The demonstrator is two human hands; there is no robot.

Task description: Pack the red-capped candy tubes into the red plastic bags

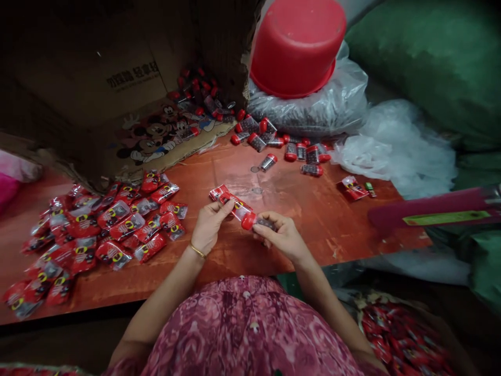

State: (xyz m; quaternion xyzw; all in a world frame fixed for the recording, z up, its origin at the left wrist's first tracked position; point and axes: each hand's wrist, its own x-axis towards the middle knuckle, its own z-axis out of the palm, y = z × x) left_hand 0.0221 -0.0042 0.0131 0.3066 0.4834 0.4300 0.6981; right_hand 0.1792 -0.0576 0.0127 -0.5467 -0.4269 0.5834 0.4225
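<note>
My left hand [209, 225] pinches a small red and clear plastic packet [229, 201] above the red-brown table [313, 209]. My right hand [279, 235] grips a small clear vial with a red cap [254, 221], its cap end pointing at the packet's open mouth. Both hands are closed on their objects, close together near the table's front edge.
A heap of filled red packets [94, 230] lies at the left. Loose red-capped vials [285, 149] spread at the back centre, some spilling from a tipped cardboard box [117, 78]. A red bucket [297, 44] rests on a plastic bag. White plastic [395, 146] and a single packet [354, 188] lie at the right.
</note>
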